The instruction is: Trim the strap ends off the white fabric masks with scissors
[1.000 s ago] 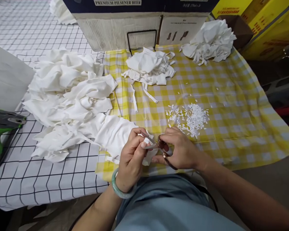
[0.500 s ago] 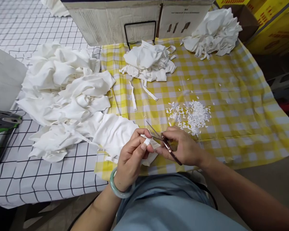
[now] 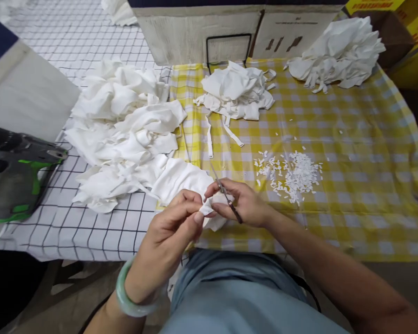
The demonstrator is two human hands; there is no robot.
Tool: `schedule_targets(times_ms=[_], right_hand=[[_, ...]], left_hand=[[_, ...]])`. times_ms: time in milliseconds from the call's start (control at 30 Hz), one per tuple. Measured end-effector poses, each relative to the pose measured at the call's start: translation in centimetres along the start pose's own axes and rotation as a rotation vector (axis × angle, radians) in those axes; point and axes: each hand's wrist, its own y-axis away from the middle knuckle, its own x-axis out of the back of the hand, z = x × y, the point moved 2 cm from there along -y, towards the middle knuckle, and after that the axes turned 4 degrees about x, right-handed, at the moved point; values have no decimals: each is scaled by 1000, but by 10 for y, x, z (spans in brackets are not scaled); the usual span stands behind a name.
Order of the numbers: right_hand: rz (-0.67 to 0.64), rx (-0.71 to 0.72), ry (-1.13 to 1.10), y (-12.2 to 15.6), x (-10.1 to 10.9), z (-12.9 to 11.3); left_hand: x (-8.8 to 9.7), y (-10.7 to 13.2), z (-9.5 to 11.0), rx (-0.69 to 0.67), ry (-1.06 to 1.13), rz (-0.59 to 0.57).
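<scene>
My left hand (image 3: 176, 227) is closed, pinching the edge of a white fabric piece (image 3: 181, 178) between thumb and fingers. That piece stretches from the left pile down to the table's front edge. Small scissors (image 3: 226, 192) sit in my right hand (image 3: 242, 202), blades pointing up and away from me. The right fingertips also touch the cloth close to the left ones. To the right of my hands lies a scatter of small white clippings (image 3: 301, 174). Two narrow white straps (image 3: 209, 137) trail toward me from the middle fabric pile (image 3: 235, 90).
A large white fabric heap (image 3: 121, 120) covers the left side, and another pile (image 3: 337, 53) is at the back right. A white carton (image 3: 198, 39) stands behind a yellow checked cloth (image 3: 351, 185). A grey-green tool (image 3: 21, 176) rests at far left.
The view has swung left, bringing more of the tool into sight. My right hand has closed in on the cloth beside my left fingers, and the scissors have turned more upright.
</scene>
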Motion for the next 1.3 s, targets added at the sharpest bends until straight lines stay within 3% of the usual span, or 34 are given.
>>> schedule_targets(times_ms=[100,200,367,500,567,667,800,900,1033,1133,1233,1300], right_hand=[[-151,-103,-178,-20,0,-4],[-97,-89,-279,-31,11,-14],[-116,-89,-209,-39,19,-27],[-55,-118,-34,-48,11,-27],[-32,-60,94,-50,6,-27],[-160,67,99,-47,-7,-31],[-361,0,-23,-40,-20,-32],[-350,-75,-141,-45,-20,-31],[-277,-157,-344,-57,-31,-28],[-272,-190,-463,-57,-52,-20],[-288,-155,-456,-48,-59,-15],[-249,-123,-256,-38,-49,-16]], left_hand=[[18,9,-4,258,204,-36],[31,15,-7,357,307,-54],[37,22,-10,353,388,-44],[36,25,-11,331,384,-63],[35,24,-9,312,400,-72],[35,23,-6,287,409,-70],[42,24,-3,286,334,-84],[45,26,4,199,152,-82],[36,25,20,-216,-149,31],[23,20,23,-440,-177,148],[15,9,14,-392,68,170],[12,2,7,-303,257,180]])
